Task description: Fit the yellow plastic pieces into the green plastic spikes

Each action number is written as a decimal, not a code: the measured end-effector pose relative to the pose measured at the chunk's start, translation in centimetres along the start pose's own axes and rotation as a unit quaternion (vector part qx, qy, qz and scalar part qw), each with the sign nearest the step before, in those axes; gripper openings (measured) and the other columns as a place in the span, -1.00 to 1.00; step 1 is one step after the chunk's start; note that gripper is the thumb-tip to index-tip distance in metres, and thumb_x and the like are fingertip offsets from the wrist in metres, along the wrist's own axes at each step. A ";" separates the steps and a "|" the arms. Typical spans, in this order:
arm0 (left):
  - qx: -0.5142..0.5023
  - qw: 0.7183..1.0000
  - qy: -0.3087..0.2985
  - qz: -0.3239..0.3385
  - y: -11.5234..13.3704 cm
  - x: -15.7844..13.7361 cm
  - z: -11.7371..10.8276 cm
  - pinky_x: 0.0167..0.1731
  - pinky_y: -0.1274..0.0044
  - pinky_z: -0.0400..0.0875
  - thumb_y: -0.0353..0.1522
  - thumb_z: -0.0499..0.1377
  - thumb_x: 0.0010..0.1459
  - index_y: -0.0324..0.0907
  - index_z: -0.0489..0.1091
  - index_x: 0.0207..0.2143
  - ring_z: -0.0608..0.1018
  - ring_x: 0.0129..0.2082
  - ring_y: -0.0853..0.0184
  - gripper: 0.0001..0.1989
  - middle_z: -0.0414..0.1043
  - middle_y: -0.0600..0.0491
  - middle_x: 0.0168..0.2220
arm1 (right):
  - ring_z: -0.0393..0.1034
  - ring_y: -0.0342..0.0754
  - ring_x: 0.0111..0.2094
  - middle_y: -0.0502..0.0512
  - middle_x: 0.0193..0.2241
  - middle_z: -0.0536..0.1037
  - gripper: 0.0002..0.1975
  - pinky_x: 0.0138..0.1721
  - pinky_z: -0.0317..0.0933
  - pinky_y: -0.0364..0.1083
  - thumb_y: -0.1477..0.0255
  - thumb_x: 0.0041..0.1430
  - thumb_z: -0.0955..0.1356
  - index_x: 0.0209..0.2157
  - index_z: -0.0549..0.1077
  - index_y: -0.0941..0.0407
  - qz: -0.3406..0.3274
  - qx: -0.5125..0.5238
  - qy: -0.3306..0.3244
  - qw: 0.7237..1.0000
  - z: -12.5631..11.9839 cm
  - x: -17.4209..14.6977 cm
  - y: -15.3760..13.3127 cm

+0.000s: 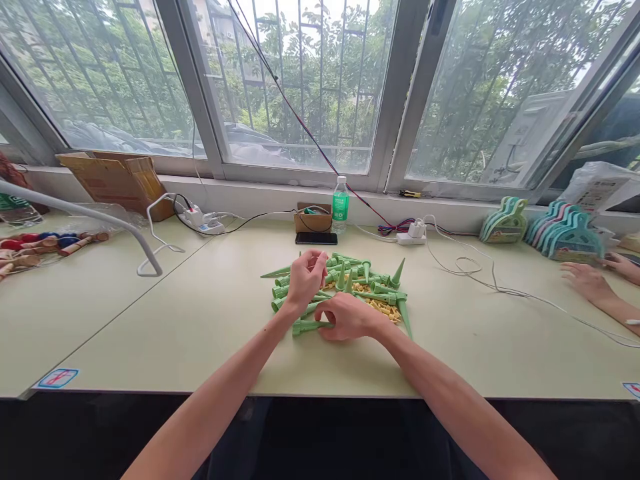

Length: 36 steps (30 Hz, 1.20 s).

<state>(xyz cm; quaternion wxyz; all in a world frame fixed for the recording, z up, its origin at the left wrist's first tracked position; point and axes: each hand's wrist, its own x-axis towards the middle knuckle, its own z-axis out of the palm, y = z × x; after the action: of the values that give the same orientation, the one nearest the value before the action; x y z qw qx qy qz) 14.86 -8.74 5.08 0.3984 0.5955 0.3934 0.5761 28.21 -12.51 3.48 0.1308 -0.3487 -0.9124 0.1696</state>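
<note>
My right hand (350, 316) is closed around the pointed end of a green plastic watering spike (306, 327), which lies low over the front of the pile with its wide socket end to the left. My left hand (306, 279) is raised above the pile, its fingers curled together in a pinch. Whatever is between those fingers is hidden or too small to name. Around both hands lie several more green spikes (403, 313), some standing on their wide ends with tips up. Small yellow plastic pieces (386, 309) are heaped among them.
Behind the pile are a black phone (316, 238), a small cardboard box (313, 220) and a green-labelled bottle (341, 207). White cables (493, 283) and a power strip (412, 237) lie to the right. Another person's hand (586, 279) rests near pastel dustpan-shaped items (575, 237).
</note>
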 end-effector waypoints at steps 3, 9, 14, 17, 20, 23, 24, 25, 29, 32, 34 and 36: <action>0.001 1.000 0.000 -0.002 0.0 0.0 0.0 -0.79 0.66 0.14 -0.17 0.16 0.18 -0.19 0.35 -0.39 0.30 -0.75 0.52 -0.74 0.26 0.18 -0.64 | 0.15 -0.21 -0.56 -0.06 -0.55 0.45 -0.84 -0.49 0.00 -0.17 0.42 -0.02 0.39 -0.33 0.52 0.12 0.005 0.002 -0.009 1.000 -0.1 0.0 -0.1; 0.005 1.000 -0.002 0.000 -0.2 0.1 0.0 -0.79 0.66 0.14 -0.16 0.16 0.18 -0.19 0.35 -0.39 0.28 -0.75 0.52 -0.73 0.26 0.18 -0.65 | 0.10 -0.22 -0.57 -0.10 -0.57 0.39 -0.84 -0.52 -0.02 -0.18 0.48 -0.11 0.38 -0.37 0.46 0.12 -0.001 0.014 0.015 1.000 0.1 0.0 0.2; 0.021 1.000 -0.022 0.002 -0.1 0.2 -0.1 -0.77 0.65 0.15 -0.14 0.16 0.18 -0.20 0.35 -0.43 0.28 -0.75 0.51 -0.70 0.25 0.18 -0.67 | 0.03 -0.24 -0.60 -0.12 -0.61 0.31 -0.88 -0.52 -0.04 -0.19 0.54 -0.11 0.33 -0.42 0.42 0.12 -0.002 0.029 0.078 0.997 0.4 -0.1 0.5; 0.025 0.999 -0.027 0.002 -0.1 0.3 -0.2 -0.77 0.64 0.15 -0.13 0.15 0.18 -0.21 0.35 -0.45 0.28 -0.75 0.51 -0.68 0.25 0.17 -0.67 | 0.04 -0.23 -0.61 -0.14 -0.64 0.27 -0.85 -0.51 -0.03 -0.20 0.56 -0.09 0.32 -0.39 0.43 0.13 -0.011 0.044 0.130 0.990 0.8 0.0 0.9; 0.024 0.999 -0.027 -0.007 -0.2 0.4 -0.3 -0.76 0.63 0.15 -0.12 0.15 0.17 -0.21 0.36 -0.48 0.29 -0.74 0.50 -0.66 0.25 0.16 -0.67 | 0.09 -0.23 -0.60 -0.14 -0.64 0.27 -0.79 -0.49 0.00 -0.21 0.60 -0.10 0.30 -0.34 0.44 0.14 -0.024 0.060 0.198 0.978 1.2 0.3 1.5; 0.024 1.000 -0.011 -0.008 -0.5 0.5 -0.2 -0.74 0.62 0.16 -0.13 0.16 0.16 -0.21 0.36 -0.50 0.26 -0.73 0.51 -0.66 0.23 0.17 -0.67 | 0.12 -0.22 -0.59 -0.13 -0.64 0.29 -0.75 -0.48 0.03 -0.22 0.63 -0.08 0.27 -0.33 0.46 0.14 -0.017 0.058 0.266 0.962 1.2 0.6 2.0; 0.025 1.000 -0.006 -0.004 -0.5 0.5 -0.2 -0.72 0.62 0.16 -0.12 0.17 0.15 -0.21 0.36 -0.50 0.25 -0.72 0.51 -0.66 0.22 0.17 -0.67 | 0.13 -0.21 -0.59 -0.12 -0.64 0.31 -0.74 -0.47 0.05 -0.22 0.63 -0.06 0.26 -0.31 0.47 0.14 -0.012 0.054 0.288 0.956 1.1 0.6 2.1; 0.028 1.000 -0.004 -0.003 -0.5 0.5 -0.2 -0.71 0.61 0.17 -0.12 0.17 0.15 -0.21 0.36 -0.50 0.25 -0.71 0.50 -0.66 0.22 0.17 -0.67 | 0.14 -0.21 -0.59 -0.11 -0.63 0.32 -0.73 -0.47 0.07 -0.22 0.63 -0.04 0.25 -0.30 0.48 0.14 -0.008 0.051 0.310 0.949 1.0 0.7 2.1; 0.042 0.999 -0.009 -0.009 -0.4 0.4 -0.2 -0.64 0.61 0.16 -0.13 0.19 0.13 -0.21 0.37 -0.49 0.24 -0.66 0.49 -0.67 0.19 0.17 -0.67 | 0.21 -0.18 -0.57 -0.05 -0.58 0.42 -0.74 -0.45 0.15 -0.21 0.58 0.03 0.26 -0.26 0.50 0.14 -0.007 0.048 0.398 0.916 0.4 0.6 2.2; 0.038 0.999 -0.029 -0.021 -0.2 0.3 -0.2 -0.62 0.62 0.14 -0.13 0.19 0.13 -0.21 0.36 -0.47 0.24 -0.64 0.49 -0.68 0.17 0.18 -0.67 | 0.23 -0.19 -0.60 -0.03 -0.51 0.49 -0.72 -0.43 0.21 -0.19 0.56 0.04 0.27 -0.20 0.50 0.13 0.004 0.047 0.433 0.900 0.0 0.4 2.1; 0.034 0.998 -0.041 -0.023 0.0 0.2 -0.2 -0.61 0.62 0.12 -0.11 0.18 0.14 -0.21 0.34 -0.47 0.24 -0.63 0.49 -0.66 0.17 0.18 -0.66 | 0.23 -0.22 -0.63 -0.02 -0.47 0.52 -0.71 -0.43 0.25 -0.19 0.55 0.04 0.28 -0.18 0.50 0.12 0.007 0.045 0.442 0.896 -0.1 0.3 1.9; 0.031 0.998 -0.049 -0.027 0.2 0.1 -0.1 -0.63 0.63 0.10 -0.10 0.17 0.14 -0.20 0.31 -0.49 0.23 -0.62 0.49 -0.64 0.16 0.17 -0.65 | 0.23 -0.23 -0.64 -0.01 -0.43 0.53 -0.70 -0.43 0.26 -0.19 0.54 0.05 0.29 -0.15 0.49 0.11 0.005 0.042 0.450 0.892 -0.1 0.3 1.8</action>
<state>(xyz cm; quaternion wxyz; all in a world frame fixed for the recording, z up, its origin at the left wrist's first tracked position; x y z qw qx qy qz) 14.73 -8.71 5.30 0.4140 0.6244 0.4064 0.5230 29.12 -11.05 2.85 0.5406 -0.3865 -0.7465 0.0333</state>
